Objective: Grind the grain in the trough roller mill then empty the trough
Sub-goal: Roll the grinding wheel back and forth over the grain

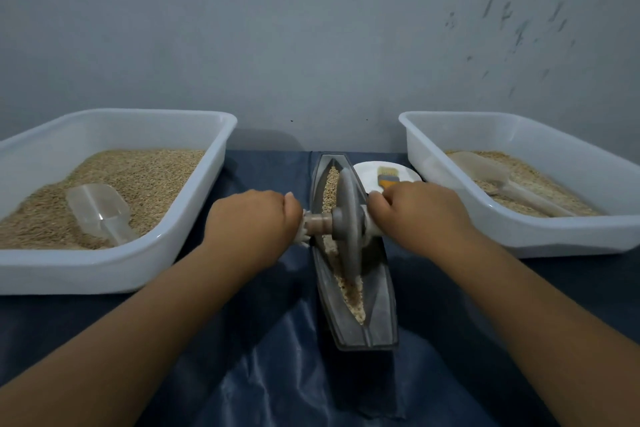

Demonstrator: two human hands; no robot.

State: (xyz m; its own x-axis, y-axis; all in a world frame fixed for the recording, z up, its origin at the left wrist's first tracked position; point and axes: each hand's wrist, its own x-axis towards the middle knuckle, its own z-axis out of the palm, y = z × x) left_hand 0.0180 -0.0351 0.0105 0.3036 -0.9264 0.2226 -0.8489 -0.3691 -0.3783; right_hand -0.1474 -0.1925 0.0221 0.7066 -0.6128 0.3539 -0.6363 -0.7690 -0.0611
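white plate (367, 171) w/ brush (385, 177) (orange band), blue cloth (263, 374), grey wall (311, 28)

Both bare forearms reach forward from the lower corners, converging at centre. Left hand (254, 218) and right hand (420, 211) knuckles up, fingers curled under, each gripping one end of the roller's axle (318, 222).

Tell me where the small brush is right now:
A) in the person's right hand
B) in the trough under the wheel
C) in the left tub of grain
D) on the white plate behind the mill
D: the brush lies on the white plate just behind the right hand, which grips the wheel's handle along with the left hand.
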